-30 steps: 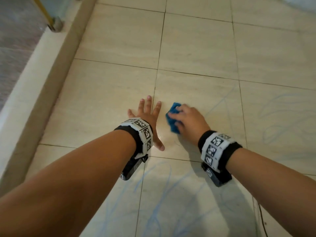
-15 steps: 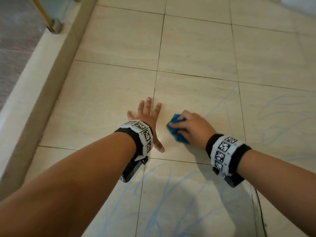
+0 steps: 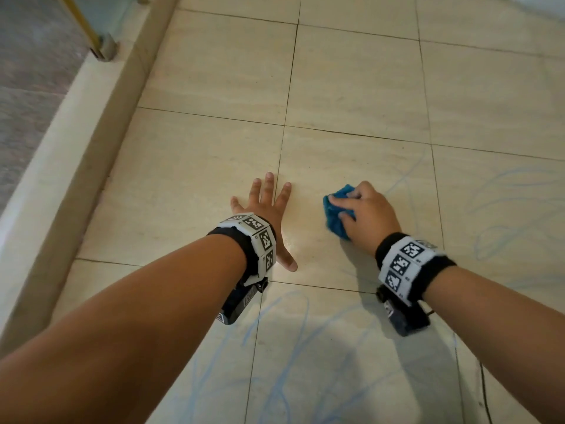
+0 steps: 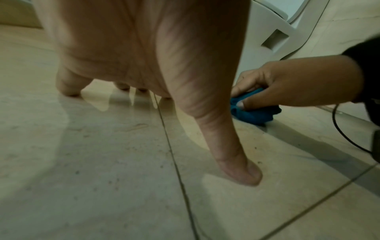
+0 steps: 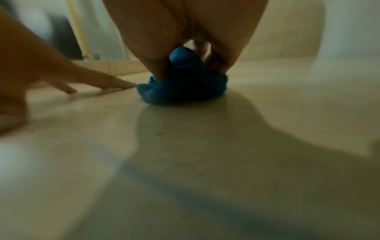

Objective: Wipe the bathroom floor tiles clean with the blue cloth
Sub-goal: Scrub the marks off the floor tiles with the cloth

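Most of the floor tiles (image 3: pixel 360 87) look clean, yet blue scribbles (image 3: pixel 290 347) remain nearer and rightward, while the right hand (image 3: pixel 368 214) fingers clutch the bunched blue cloth (image 3: pixel 333 215) against one tile and the left hand (image 3: pixel 269 209) lies flat, fingers spread.

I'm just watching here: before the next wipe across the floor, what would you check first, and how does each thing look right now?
1. Blue cloth gripped: ok, the right hand has its fingers curled round the bunched cloth.
2. Cloth touching the floor tiles: ok, the right wrist view shows it pressed down on the tile.
3. Support: ok, the left hand lies flat with fingers spread, apart from the cloth.
4. Marks left to wipe: not ok, blue scribbles remain to the right and nearer the person.
5. Black cable clear of the wiping path: cannot tell.
6. Cloth clean enough: cannot tell.
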`<state>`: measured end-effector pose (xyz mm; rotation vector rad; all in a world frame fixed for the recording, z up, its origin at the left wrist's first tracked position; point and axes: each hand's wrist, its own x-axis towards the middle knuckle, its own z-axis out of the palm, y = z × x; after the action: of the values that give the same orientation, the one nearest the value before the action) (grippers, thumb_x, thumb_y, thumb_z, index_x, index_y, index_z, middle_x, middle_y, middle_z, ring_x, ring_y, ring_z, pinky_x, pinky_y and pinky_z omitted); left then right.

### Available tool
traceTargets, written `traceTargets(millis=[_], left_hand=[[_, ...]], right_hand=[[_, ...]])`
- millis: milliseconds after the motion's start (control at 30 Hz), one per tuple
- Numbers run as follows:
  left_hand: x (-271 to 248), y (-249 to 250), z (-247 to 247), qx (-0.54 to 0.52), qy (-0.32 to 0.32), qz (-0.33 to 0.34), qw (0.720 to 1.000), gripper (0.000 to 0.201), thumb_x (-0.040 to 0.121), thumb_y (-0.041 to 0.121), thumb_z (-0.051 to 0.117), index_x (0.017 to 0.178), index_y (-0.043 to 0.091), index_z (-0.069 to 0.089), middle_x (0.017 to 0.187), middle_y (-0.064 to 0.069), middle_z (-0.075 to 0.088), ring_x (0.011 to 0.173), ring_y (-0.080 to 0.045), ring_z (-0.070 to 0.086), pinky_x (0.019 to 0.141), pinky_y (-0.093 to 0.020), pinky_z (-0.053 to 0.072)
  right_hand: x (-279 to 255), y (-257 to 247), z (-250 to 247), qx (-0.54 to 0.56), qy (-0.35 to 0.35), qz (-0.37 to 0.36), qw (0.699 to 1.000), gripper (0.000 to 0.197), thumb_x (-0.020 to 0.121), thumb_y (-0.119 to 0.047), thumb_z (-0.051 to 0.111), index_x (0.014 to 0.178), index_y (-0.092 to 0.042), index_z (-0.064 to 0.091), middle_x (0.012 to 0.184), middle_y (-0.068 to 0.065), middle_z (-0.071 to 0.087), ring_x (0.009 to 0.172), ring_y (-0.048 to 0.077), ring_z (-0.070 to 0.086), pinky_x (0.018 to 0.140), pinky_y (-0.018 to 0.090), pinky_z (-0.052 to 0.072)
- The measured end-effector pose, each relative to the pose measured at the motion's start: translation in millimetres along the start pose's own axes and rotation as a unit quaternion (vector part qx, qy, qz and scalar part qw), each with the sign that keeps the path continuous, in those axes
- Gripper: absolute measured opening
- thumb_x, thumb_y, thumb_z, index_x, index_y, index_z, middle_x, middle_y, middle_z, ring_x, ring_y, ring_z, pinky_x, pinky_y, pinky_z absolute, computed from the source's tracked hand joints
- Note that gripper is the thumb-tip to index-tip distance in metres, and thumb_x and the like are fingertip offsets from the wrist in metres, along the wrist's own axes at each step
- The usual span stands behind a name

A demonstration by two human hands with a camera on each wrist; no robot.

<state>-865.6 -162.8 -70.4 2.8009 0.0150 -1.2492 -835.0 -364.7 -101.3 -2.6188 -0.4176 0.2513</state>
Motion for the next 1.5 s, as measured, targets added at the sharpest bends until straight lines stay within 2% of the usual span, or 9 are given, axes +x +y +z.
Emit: traceTargets(millis=[200, 367, 567, 733, 933, 1033, 1100, 1300, 1500], left_hand=[[1, 0, 1, 0.01, 0.005, 0.0, 1.0, 0.156, 0.049, 0.068, 0.082, 0.142, 0.027, -0.037, 0.147, -0.005, -0.046, 0.14, -0.03, -0.033, 0.112, -0.067, 0.002], [-1, -1, 0, 0.002, 0.005, 0.003, 1.0, 0.156, 0.05, 0.065, 0.084, 0.142, 0.028, -0.036, 0.147, -0.005, -0.046, 0.141, -0.029, -0.032, 0.112, -0.067, 0.002], [0, -1, 0, 0.005, 0.008, 0.003, 1.0, 0.156, 0.049, 0.068, 0.083, 0.142, 0.028, -0.036, 0.147, -0.004, -0.046, 0.141, -0.029, -0.031, 0.112, -0.067, 0.003], [-2, -4, -2, 0.014, 0.018, 0.01, 1.0, 0.151, 0.051, 0.069, 0.081, 0.146, 0.029, -0.029, 0.152, -0.004, -0.039, 0.144, -0.03, -0.025, 0.113, -0.067, 0.004], [11, -5, -26, 0.028, 0.097, 0.024, 0.995, 0.146, 0.051, 0.081, 0.07, 0.151, 0.024, -0.019, 0.158, -0.005, -0.026, 0.146, -0.028, -0.021, 0.115, -0.061, -0.002], [18, 5, -21, 0.009, 0.054, 0.059, 0.997, 0.151, 0.051, 0.078, 0.074, 0.146, 0.023, -0.029, 0.152, -0.006, -0.038, 0.142, -0.027, -0.03, 0.115, -0.059, -0.007], [21, 7, -14, 0.027, 0.042, 0.057, 0.997, 0.153, 0.05, 0.077, 0.075, 0.144, 0.023, -0.033, 0.148, -0.007, -0.044, 0.14, -0.027, -0.034, 0.114, -0.06, -0.01], [25, 12, -16, 0.036, 0.04, 0.041, 0.998, 0.156, 0.049, 0.073, 0.078, 0.144, 0.019, -0.033, 0.149, -0.008, -0.042, 0.141, -0.028, -0.031, 0.115, -0.06, -0.005], [27, 11, -15, 0.016, 0.047, 0.049, 0.998, 0.158, 0.047, 0.071, 0.081, 0.144, 0.022, -0.034, 0.149, -0.006, -0.043, 0.141, -0.026, -0.032, 0.115, -0.06, -0.006]], right_hand=[[-45, -21, 4, -0.069, -0.173, -0.258, 0.948, 0.031, 0.081, -0.025, 0.066, 0.113, -0.028, 0.066, 0.102, 0.005, 0.056, 0.079, 0.028, 0.055, 0.068, 0.034, 0.048], [-2, 9, -16, -0.095, -0.049, -0.052, 0.993, 0.036, 0.09, -0.023, 0.048, 0.124, -0.029, 0.06, 0.112, 0.008, 0.052, 0.097, 0.025, 0.051, 0.078, 0.031, 0.041], [-47, -22, -9, -0.078, -0.192, -0.23, 0.951, 0.03, 0.088, -0.027, 0.062, 0.116, -0.035, 0.064, 0.105, 0.002, 0.054, 0.087, 0.025, 0.053, 0.07, 0.032, 0.045], [7, 9, -9, -0.037, -0.015, 0.0, 0.999, 0.02, 0.089, -0.021, 0.059, 0.109, -0.02, 0.064, 0.096, -0.001, 0.044, 0.082, 0.012, 0.043, 0.069, 0.017, 0.03], [-8, -18, 6, -0.093, -0.087, -0.185, 0.974, 0.03, 0.089, -0.031, 0.055, 0.117, -0.029, 0.062, 0.107, 0.003, 0.051, 0.089, 0.022, 0.051, 0.073, 0.028, 0.043], [34, 6, -5, -0.058, -0.004, -0.066, 0.996, 0.029, 0.087, -0.039, 0.055, 0.109, -0.023, 0.064, 0.1, 0.003, 0.05, 0.082, 0.012, 0.052, 0.069, 0.01, 0.037], [51, 14, -7, -0.058, 0.016, 0.012, 0.998, 0.032, 0.092, -0.023, 0.052, 0.123, -0.025, 0.06, 0.109, 0.007, 0.044, 0.1, 0.022, 0.048, 0.089, 0.022, 0.039], [65, -15, -1, -0.136, -0.051, -0.134, 0.98, 0.046, 0.093, -0.02, 0.047, 0.137, -0.031, 0.043, 0.121, 0.004, 0.04, 0.109, 0.024, 0.039, 0.087, 0.029, 0.034], [114, 8, -12, -0.118, 0.017, 0.045, 0.992, 0.041, 0.092, -0.021, 0.05, 0.133, -0.025, 0.049, 0.122, 0.008, 0.038, 0.113, 0.03, 0.04, 0.091, 0.023, 0.033]])
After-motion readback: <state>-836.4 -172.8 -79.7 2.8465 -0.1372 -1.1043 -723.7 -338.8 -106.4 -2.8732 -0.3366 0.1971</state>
